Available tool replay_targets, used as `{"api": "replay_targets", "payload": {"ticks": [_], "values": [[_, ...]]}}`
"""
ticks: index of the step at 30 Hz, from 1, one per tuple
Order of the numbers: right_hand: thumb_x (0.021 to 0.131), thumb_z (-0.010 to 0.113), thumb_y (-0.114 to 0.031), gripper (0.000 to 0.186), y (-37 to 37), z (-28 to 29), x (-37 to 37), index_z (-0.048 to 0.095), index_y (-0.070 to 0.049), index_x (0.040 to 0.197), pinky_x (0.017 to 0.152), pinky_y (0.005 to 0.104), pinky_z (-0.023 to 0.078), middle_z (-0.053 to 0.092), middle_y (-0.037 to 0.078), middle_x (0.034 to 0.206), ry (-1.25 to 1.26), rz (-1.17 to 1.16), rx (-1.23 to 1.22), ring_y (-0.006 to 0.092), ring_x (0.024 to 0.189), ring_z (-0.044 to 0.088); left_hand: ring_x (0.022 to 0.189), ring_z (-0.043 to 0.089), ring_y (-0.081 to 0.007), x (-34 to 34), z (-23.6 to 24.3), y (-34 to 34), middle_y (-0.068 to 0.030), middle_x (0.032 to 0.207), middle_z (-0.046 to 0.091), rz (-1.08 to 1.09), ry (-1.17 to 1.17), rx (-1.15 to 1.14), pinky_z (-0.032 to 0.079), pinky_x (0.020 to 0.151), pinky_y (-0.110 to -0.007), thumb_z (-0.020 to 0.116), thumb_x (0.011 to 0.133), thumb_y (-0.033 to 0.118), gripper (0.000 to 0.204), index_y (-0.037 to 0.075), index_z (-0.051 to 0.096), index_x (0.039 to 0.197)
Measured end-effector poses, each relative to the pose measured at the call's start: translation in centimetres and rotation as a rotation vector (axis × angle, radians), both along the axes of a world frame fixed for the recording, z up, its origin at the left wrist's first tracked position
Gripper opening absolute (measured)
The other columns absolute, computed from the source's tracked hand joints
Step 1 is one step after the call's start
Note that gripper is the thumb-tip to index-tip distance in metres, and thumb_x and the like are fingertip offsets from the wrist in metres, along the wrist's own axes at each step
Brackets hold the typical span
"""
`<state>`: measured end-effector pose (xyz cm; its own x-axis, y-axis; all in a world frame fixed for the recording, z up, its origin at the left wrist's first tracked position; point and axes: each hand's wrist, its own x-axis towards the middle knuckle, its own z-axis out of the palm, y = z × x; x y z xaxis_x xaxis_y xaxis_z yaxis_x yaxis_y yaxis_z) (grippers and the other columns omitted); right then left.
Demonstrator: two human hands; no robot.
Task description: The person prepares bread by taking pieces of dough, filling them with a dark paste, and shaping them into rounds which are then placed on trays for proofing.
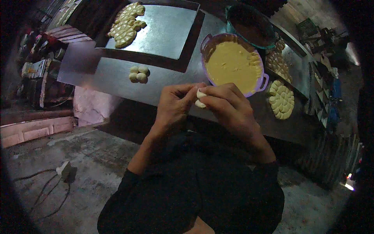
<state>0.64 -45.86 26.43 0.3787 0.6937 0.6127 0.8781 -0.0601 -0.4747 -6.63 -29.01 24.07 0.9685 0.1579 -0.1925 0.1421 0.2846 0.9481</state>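
Observation:
A small pale piece of dough (200, 100) is held between my left hand (174, 104) and my right hand (230, 107), whose fingers pinch it over the front of the metal worktop (101, 72). Just behind my hands is a purple basin (263, 82) containing a thick pale yellow mixture. To the left on the worktop sits a cluster of several small dough balls (138, 74).
A large metal tray (163, 35) holds glossy shaped dough at the back left, beside a dark green tub (249, 25). A scored dough round (281, 100) and another loaded tray (296, 66) are at right. A power strip with cords (63, 170) lies on the floor.

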Motion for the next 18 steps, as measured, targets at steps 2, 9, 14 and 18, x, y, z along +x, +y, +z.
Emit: {"api": "replay_targets", "payload": {"ticks": [2, 9, 14, 18], "values": [[0.078, 0.076, -0.008, 0.027, -0.8, 0.1, -0.5, 0.067, -0.003, 0.103, 0.077, 0.0369, 0.053, 0.067, 0.012, 0.103, 0.21, 0.041, 0.032, 0.0278, 0.089, 0.064, 0.085, 0.065, -0.0093, -0.7, 1.3, -0.6, -0.0066, 0.093, 0.073, -0.01, 0.034, 0.144, 0.052, 0.075, -0.025, 0.061, 0.098, 0.02, 0.028, -0.004, 0.071, 0.109], [0.076, 0.077, 0.003, 0.021, -1.9, 2.4, -0.7, 0.066, -0.006, 0.092, 0.071, 0.0287, 0.05, 0.063, 0.009, 0.093, 0.331, -0.013, -0.035, 0.0189, 0.084, 0.062, 0.091, 0.067, -0.0134, -2.3, 1.0, -2.0, -0.0121, 0.101, 0.074, 0.007, -0.266, 0.119, 0.053, 0.081, -0.026, 0.07, 0.091, 0.013, 0.024, -0.002, 0.072, 0.11], [0.073, 0.081, -0.002, 0.034, -1.8, 0.6, -0.1, 0.065, -0.007, 0.103, 0.074, 0.0288, 0.047, 0.059, 0.008, 0.094, 0.625, 0.153, 0.08, 0.0175, 0.085, 0.059, 0.094, 0.068, -0.0154, -3.1, 0.1, -1.5, -0.0121, 0.108, 0.072, -0.022, -0.272, 0.139, 0.053, 0.085, -0.028, 0.072, 0.089, 0.012, 0.029, -0.003, 0.069, 0.114], [0.074, 0.082, -0.009, 0.048, -0.6, -0.1, -0.6, 0.062, -0.009, 0.118, 0.077, 0.0338, 0.048, 0.065, 0.008, 0.096, 0.645, 0.273, 0.052, 0.0222, 0.084, 0.06, 0.088, 0.067, -0.0138, -3.3, -0.8, -0.4, -0.0095, 0.105, 0.072, 0.016, -0.041, -0.079, 0.054, 0.08, -0.027, 0.07, 0.092, 0.018, 0.032, -0.002, 0.068, 0.118]]}}
